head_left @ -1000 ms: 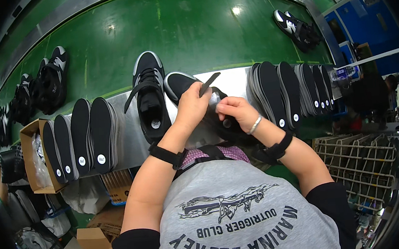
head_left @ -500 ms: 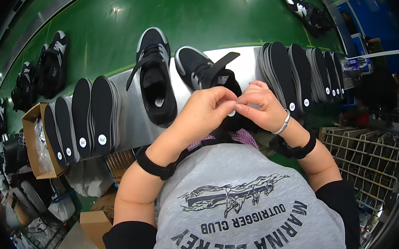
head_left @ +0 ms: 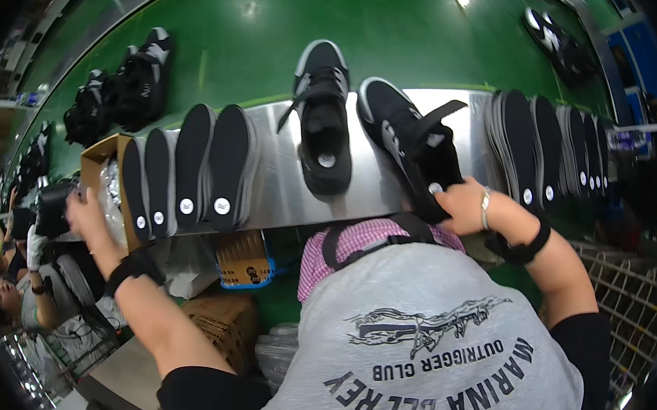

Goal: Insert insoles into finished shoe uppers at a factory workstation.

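At the bench's front edge my right hand (head_left: 467, 205) is closed round the heel of a black sneaker (head_left: 408, 132). This shoe lies tilted, its toe away from me and its strap sticking out to the right; a white round sticker (head_left: 435, 188) shows by its heel. A second black sneaker (head_left: 325, 127), with a grey-white toe, stands apart to its left. My left hand (head_left: 89, 216) is stretched far left, beside a cardboard box (head_left: 98, 159) holding clear plastic. Its fingers are blurred beside a dark object (head_left: 53, 207), and I cannot see whether they touch it.
Stacked black insoles (head_left: 231, 163) stand on the metal strip left of the shoes, and more insoles (head_left: 519, 145) at the right. Other sneakers (head_left: 142, 81) lie on the green surface (head_left: 266, 23). A wire rack (head_left: 626, 304) is at lower right. Another person (head_left: 31, 289) sits at far left.
My hands were together over the right sneaker. The left has swung far left to beside the box; the right has come down onto the shoe's heel. The view has shifted left.
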{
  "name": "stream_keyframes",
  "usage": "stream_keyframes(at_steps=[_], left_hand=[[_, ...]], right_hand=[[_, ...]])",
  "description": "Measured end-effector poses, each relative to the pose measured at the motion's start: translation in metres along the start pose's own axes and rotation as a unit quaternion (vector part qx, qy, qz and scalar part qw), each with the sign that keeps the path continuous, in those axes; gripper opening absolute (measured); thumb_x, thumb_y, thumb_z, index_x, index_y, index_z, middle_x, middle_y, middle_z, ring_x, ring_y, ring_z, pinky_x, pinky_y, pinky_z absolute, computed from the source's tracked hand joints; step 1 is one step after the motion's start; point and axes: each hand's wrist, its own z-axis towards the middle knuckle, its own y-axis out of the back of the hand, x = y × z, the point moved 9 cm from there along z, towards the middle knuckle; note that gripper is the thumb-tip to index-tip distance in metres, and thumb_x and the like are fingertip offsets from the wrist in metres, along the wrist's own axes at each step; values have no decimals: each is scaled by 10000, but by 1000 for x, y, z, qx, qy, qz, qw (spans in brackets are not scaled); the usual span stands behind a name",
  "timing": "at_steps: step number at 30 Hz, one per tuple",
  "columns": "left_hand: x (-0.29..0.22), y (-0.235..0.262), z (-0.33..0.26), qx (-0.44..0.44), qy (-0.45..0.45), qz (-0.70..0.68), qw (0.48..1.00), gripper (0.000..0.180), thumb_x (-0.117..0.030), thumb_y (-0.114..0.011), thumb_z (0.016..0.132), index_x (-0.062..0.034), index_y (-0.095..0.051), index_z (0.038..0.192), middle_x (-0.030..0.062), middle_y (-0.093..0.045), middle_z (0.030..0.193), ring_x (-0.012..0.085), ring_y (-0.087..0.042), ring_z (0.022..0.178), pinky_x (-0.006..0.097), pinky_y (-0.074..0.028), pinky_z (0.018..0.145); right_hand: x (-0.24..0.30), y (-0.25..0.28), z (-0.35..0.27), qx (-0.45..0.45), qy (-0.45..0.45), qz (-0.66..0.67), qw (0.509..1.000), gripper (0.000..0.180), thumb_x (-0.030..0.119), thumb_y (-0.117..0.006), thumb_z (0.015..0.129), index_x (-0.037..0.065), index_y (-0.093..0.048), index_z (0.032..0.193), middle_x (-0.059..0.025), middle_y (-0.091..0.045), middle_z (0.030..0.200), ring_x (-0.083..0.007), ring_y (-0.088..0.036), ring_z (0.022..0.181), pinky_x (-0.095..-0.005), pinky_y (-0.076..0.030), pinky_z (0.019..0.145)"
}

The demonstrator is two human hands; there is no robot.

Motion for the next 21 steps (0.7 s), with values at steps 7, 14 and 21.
stream_keyframes(at_steps=[7,14,21], left_hand=[[-117,40,-89,70,-107,-500,856,234,-177,-554,828,-10,-566,991,99,-567,946,168,-527,876,245,-395,805],[-256,23,-296,418,-287,-471,721,112,-70,-560,792,-1,-585,876,29,-567,839,82,-502,717,205,-407,657],[-293,29,-338,250,-460,-298,798,244,-92,-632,673,-35,-546,895,106,-550,869,292,-481,808,361,-390,723]], right_hand=[[0,5,15,121,-36,41,991,396,94,-422,695,-56,-475,1057,-214,-552,1047,-328,-527,1004,-525,-292,889],[2,28,33,90,-48,84,991,318,112,-414,735,-39,-491,1004,-172,-569,1027,-305,-535,995,-524,-306,850],[-2,24,34,44,-31,77,996,351,113,-410,734,-55,-457,1039,-188,-565,1036,-300,-544,988,-532,-276,878]])
